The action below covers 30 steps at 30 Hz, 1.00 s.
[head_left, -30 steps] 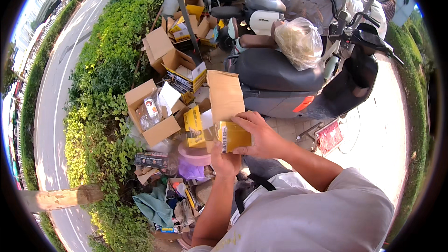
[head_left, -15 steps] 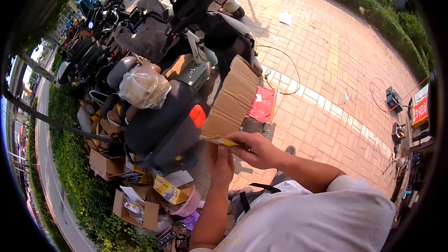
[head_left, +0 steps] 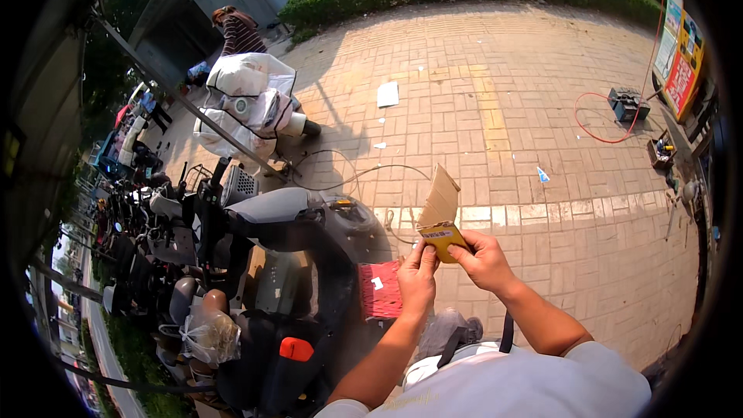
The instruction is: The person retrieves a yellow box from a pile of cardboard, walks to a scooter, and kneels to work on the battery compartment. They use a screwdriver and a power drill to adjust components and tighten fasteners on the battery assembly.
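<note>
In front of me I hold a piece of cardboard, perhaps a flattened box, with a bare brown upper panel and a yellow printed part at the lower end. My left hand pinches the lower left of the yellow part, thumb against it. My right hand grips the lower right edge, its thumb on the yellow face. The brown panel tilts upward, away from my hands. Left of my left hand lies a red ribbed mat-like piece with a small white label.
A dark scooter stands close at my left, with a bulging plastic bag beside its seat. Behind it is a scooter under a white cover. A cable crosses the paving. A black toolbox-like case sits far right. Another person is in the background.
My view has swung right, away from the boxes by the hedge. Both hands have carried the cardboard away from the scooter seat over the paving, and its yellow face now shows more.
</note>
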Motion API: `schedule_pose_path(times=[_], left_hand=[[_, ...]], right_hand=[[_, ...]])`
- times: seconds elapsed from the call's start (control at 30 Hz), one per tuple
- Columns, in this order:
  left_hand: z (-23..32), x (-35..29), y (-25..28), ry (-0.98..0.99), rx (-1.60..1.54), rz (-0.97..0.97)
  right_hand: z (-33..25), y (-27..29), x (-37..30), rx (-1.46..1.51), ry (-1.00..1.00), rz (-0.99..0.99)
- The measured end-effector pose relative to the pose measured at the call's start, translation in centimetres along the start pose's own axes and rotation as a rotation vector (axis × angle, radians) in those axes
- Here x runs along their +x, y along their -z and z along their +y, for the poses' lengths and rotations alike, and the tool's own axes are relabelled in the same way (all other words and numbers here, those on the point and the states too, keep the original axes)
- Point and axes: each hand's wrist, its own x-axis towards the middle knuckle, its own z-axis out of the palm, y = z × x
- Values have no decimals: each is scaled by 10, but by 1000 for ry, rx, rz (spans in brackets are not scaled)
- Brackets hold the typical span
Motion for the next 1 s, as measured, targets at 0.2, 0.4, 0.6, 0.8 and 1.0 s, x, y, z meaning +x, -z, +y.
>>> schedule_pose_path(times=[0.2,0.4,0.6,0.8,1.0], left_hand=[[-20,137,-47,-69,147,-120],[-14,312,-52,11,152,-86],[52,482,-95,-69,258,-54],[66,674,-97,30,174,-151],[102,865,-103,-24,27,67]], right_hand=[[30,54,132,178,-78,21],[32,84,314,78,-241,-109],[14,105,492,12,-120,-89],[46,118,690,97,-158,-161],[24,123,906,-348,-109,-256]])
